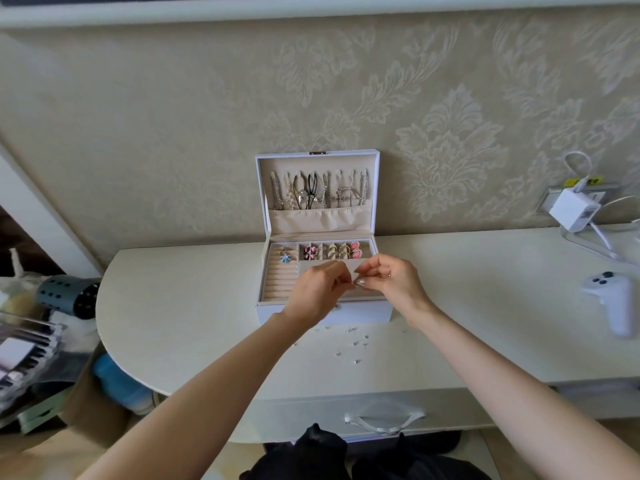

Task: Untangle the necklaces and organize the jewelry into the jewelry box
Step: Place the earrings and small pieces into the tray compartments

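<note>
A white jewelry box (266, 308) stands open against the wall on a white table. Several necklaces (320, 192) hang on hooks inside its raised lid. Earrings (330, 251) fill the back compartments, and a blue ring (284, 258) sits in the ring rolls at the left. My left hand (317, 289) and my right hand (393, 284) meet over the box's front compartment, fingertips pinched together on a tiny silvery piece (360, 282). Several small stud earrings (349, 341) lie scattered on the table in front of the box.
A white controller (614, 303) lies at the table's right. A white charger (573, 209) with cables is plugged in at the wall, far right. Left of the table are a dark cylinder (69, 294), a blue item and stacked clutter. A drawer handle (384, 419) sits below the table edge.
</note>
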